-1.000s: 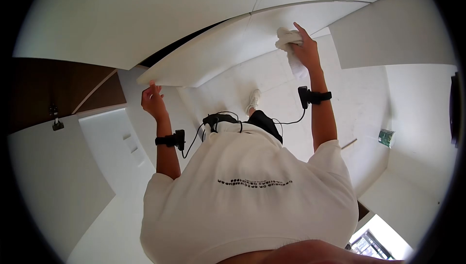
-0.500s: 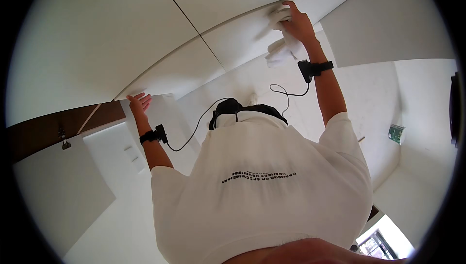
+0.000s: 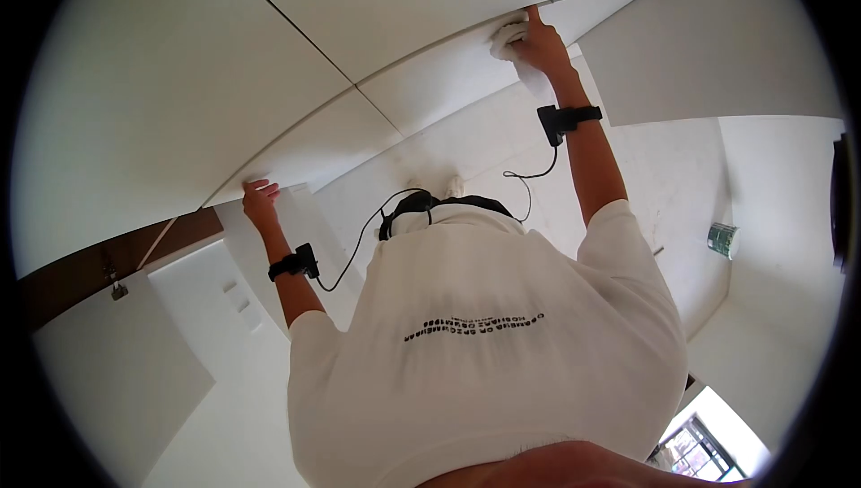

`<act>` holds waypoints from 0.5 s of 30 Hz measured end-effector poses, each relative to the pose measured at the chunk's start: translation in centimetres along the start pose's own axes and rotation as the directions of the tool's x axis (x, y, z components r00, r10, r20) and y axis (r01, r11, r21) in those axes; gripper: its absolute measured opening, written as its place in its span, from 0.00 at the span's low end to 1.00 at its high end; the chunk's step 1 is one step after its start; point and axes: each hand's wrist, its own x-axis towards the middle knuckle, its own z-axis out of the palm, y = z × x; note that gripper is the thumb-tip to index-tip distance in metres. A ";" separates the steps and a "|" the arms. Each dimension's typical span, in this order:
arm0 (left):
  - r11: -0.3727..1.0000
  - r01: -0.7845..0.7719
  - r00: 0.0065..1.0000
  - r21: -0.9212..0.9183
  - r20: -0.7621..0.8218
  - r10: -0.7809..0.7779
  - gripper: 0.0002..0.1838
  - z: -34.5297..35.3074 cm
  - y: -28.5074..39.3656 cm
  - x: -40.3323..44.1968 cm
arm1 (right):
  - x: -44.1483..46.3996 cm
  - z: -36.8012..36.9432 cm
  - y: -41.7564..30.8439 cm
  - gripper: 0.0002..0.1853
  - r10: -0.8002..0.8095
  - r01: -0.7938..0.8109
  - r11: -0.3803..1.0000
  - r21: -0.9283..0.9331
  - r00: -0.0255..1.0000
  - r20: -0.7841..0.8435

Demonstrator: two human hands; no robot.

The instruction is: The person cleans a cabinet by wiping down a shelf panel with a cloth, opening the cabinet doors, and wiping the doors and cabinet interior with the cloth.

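My right hand (image 3: 543,44) holds a white cloth (image 3: 507,39) against the front face of a white cabinet (image 3: 448,62), just below its top edge. Its index finger stretches up to that edge, and part of the cloth hangs down beneath the palm. Further left, my left hand (image 3: 261,205) rests at the same cabinet's edge, fingers apart and nothing seen in them. Some of its fingertips are hard to make out against the panel.
Black straps with small boxes circle both wrists, and a thin cable (image 3: 359,250) runs from each toward my waist. A green patterned container (image 3: 723,240) stands on the floor at right. A dark brown panel (image 3: 108,259) lies left, and a window (image 3: 700,452) shows lower right.
The cloth has bunched closer to my right hand, with less hanging below. My right index finger now points up at the edge. My left hand has shifted slightly right, its fingers more curled.
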 end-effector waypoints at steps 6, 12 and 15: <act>0.695 -0.682 0.689 0.229 0.519 0.506 0.09 9.6 7.8 -10.8 | -1.5 -0.1 -0.1 0.42 0.032 -0.032 0.999 -0.008 0.999 -0.025; 0.411 -0.907 0.392 0.093 0.546 0.741 0.05 14.5 14.7 -17.1 | -6.6 -1.3 0.0 0.39 0.086 -0.085 0.996 0.034 0.996 -0.012; 0.262 -0.965 0.239 0.030 0.521 0.820 0.06 17.1 15.8 -18.0 | -10.8 -2.1 -0.1 0.39 0.136 -0.135 0.990 0.036 0.990 -0.023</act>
